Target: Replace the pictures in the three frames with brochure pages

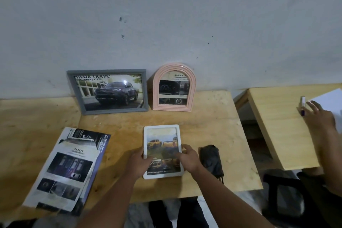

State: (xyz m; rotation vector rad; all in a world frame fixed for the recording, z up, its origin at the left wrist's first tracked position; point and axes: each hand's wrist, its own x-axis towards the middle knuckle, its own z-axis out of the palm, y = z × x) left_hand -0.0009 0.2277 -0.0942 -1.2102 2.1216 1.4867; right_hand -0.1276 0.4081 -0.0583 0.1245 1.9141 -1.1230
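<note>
White frame [162, 129] flat between left hand [137, 163] and right hand [188, 157].

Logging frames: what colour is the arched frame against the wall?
Pale pink, with a ribbed border; the arched frame shows clearly in the head view.

A white rectangular frame [163, 152] lies flat before the upright grey rectangular frame [107, 91] and pink arched frame [174, 87], car brochure pages [64, 168] to its left.

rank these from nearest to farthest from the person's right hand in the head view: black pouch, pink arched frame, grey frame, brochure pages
1. black pouch, just right of the right hand
2. pink arched frame, behind, against the wall
3. brochure pages and grey frame, both left, too close to call
</note>
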